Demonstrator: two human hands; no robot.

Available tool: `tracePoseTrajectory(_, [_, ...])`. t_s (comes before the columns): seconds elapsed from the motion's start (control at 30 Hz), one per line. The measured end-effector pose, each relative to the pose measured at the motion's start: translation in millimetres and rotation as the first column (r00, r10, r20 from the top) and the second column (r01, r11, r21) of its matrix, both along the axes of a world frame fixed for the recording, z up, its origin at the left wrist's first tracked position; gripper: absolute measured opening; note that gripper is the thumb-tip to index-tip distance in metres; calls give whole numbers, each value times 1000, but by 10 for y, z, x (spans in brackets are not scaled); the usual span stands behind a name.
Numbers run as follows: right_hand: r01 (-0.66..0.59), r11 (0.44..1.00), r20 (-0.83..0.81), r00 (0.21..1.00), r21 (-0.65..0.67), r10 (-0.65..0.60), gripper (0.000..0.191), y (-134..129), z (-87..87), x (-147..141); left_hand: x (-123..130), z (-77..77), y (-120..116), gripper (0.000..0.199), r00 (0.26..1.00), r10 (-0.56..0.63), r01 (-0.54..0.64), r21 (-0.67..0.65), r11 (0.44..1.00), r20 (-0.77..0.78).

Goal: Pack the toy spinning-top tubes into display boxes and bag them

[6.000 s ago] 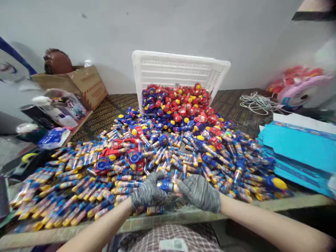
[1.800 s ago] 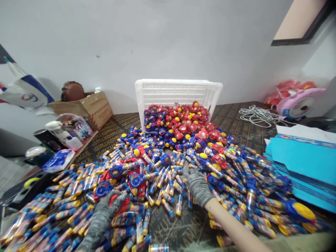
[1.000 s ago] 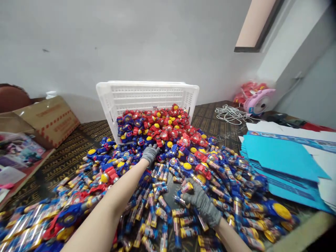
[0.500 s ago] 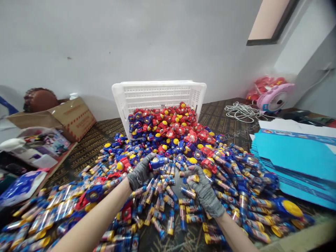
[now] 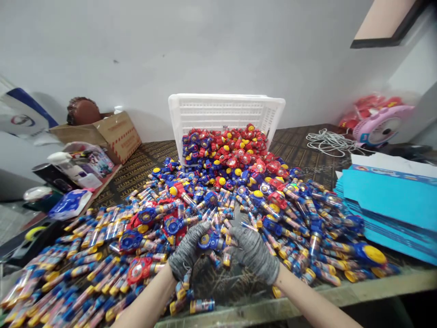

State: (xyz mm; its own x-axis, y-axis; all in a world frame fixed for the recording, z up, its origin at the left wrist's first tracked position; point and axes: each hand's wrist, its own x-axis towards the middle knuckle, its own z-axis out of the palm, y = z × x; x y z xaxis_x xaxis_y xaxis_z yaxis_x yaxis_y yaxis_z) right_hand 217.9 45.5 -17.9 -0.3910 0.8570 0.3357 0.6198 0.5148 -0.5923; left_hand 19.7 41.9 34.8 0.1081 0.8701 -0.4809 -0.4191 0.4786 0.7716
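Both hands wear grey gloves, low in the middle of the head view. My left hand (image 5: 189, 249) is closed round a blue toy (image 5: 209, 240) with a round face. Just right of it, my right hand (image 5: 256, 252) has its fingertips at a small clear tube (image 5: 228, 237) beside the toy's right end. Many tubes with blue and yellow ends (image 5: 109, 225) lie spread around both hands. Behind them, red and blue round toys (image 5: 235, 155) spill out of a white plastic basket (image 5: 221, 98) tipped on its side.
Blue card sheets (image 5: 399, 196) are stacked at the right, with a white cord (image 5: 329, 142) and a pink fan (image 5: 382, 126) behind. A cardboard box (image 5: 118, 132) and packets (image 5: 70, 202) stand left. The table edge (image 5: 246, 314) runs along the front.
The view has shifted, so the basket appears farther right and higher. Both hands are nearer the front edge, and the left one still holds a blue toy. Tubes between the hands lie differently.
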Motion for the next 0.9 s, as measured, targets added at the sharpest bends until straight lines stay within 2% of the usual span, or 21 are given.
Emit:
tracePoseTrajectory(0.07, [-54, 994, 18, 998, 91, 52, 32, -46, -12, -4, -2, -37, -57, 33, 999, 31, -29, -48, 998, 33])
tracePoseTrajectory(0.13, [-114, 968, 87, 992, 224, 97, 31, -92, 33, -7, 20, -80, -87, 31, 994, 19, -7, -111, 994, 106])
tracePoseTrajectory(0.23, [-198, 875, 234, 967, 442, 101, 25, -184, 162, -21, 85, -138, -119, 30, 981, -7, 46, -197, 979, 194])
tracePoseTrajectory(0.3, [-245, 819, 313, 946, 519, 85, 23, -269, 226, -36, 126, -163, -155, 29, 979, 5, 35, -194, 980, 201])
tracePoseTrajectory(0.37, [-283, 794, 378, 923, 538, 73, 21, -357, 248, -54, 157, -171, -205, 28, 984, 41, -18, -135, 991, 173])
tracePoseTrajectory(0.47, [-259, 816, 401, 915, 517, 36, 23, -448, 245, -90, 184, -164, -294, 29, 983, 53, -31, -127, 991, 177])
tracePoseTrajectory(0.53, [-178, 879, 319, 947, 442, 31, 25, -459, 273, -123, 181, -159, -343, 34, 981, 29, 4, -165, 986, 193])
tracePoseTrajectory(0.6, [-54, 971, 172, 985, 234, 14, 24, -436, 346, -158, 143, -164, -372, 34, 997, 57, -54, -47, 997, 52])
tracePoseTrajectory(0.63, [12, 996, 96, 995, 90, -21, 23, -417, 393, -173, 110, -170, -377, 32, 994, 98, -95, 53, 994, -54])
tracePoseTrajectory(0.67, [63, 995, 24, 998, -79, -61, 23, -396, 439, -182, 70, -177, -377, 29, 977, 140, -115, 155, 981, -158])
tracePoseTrajectory(0.7, [87, 964, -47, 994, -253, -102, 26, -375, 477, -186, 28, -183, -371, 26, 953, 167, -105, 243, 964, -253])
tracePoseTrajectory(0.73, [75, 904, -117, 984, -422, -136, 31, -358, 503, -183, -13, -186, -360, 25, 929, 175, -73, 302, 951, -327])
tracePoseTrajectory(0.77, [11, 810, -201, 967, -586, -159, 34, -347, 514, -176, -48, -186, -345, 25, 909, 167, -34, 331, 943, -381])
tracePoseTrajectory(0.83, [-194, 555, -366, 905, -809, -218, 39, -347, 489, -156, -89, -172, -306, 23, 886, 106, 67, 351, 934, -451])
tracePoseTrajectory(0.87, [-283, 436, -419, 871, -854, -256, 41, -357, 461, -149, -94, -161, -284, 23, 882, 58, 121, 345, 931, -467])
tracePoseTrajectory(0.9, [-347, 342, -449, 845, -873, -289, 44, -373, 430, -147, -90, -151, -263, 23, 887, 8, 163, 328, 930, -463])
